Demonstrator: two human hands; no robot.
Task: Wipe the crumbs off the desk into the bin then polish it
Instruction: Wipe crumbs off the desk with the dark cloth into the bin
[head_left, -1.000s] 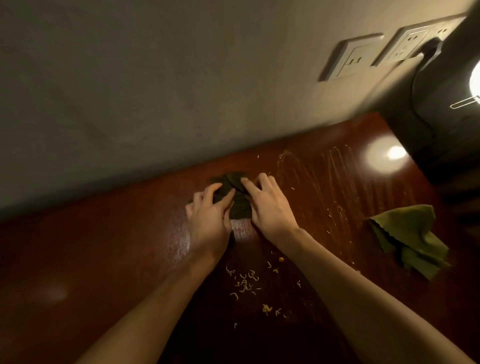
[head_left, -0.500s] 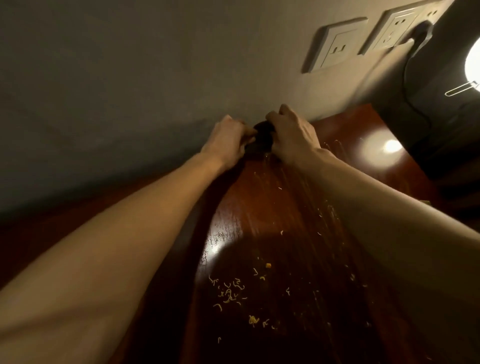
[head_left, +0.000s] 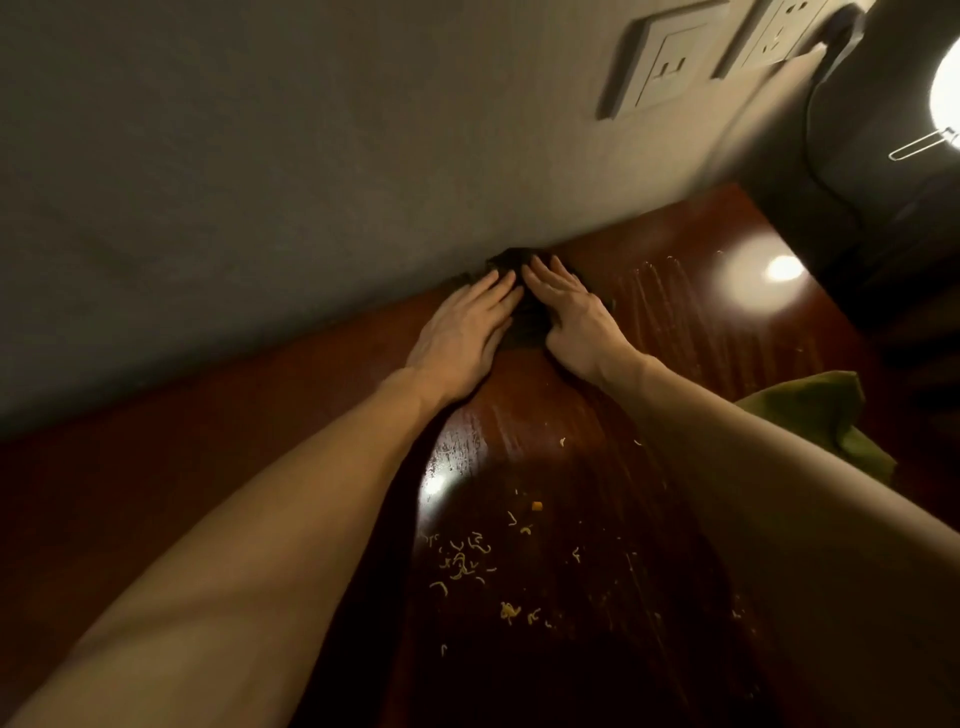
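Crumbs (head_left: 462, 564): lying scattered in a loose patch on the near tabletop (head_left: 675, 332), between the two forearms and well apart from both hands. Further out, showing as pale streaks across the wood to the right. Beyond that, pressing down on a dark cloth (head_left: 525, 325) with the left hand (head_left: 457, 332) and right hand (head_left: 574, 317) side by side, fingers (head_left: 498, 291) lying straight and close together, pinching nothing. Bunching that cloth against the foot of the wall. Touching nothing of the crumpled green cloth (head_left: 810, 410) off to the right, partly hidden behind the right forearm. Farthest back, catching a bright lamp reflection (head_left: 782, 268) on the wood, under two wall sockets (head_left: 660, 62).
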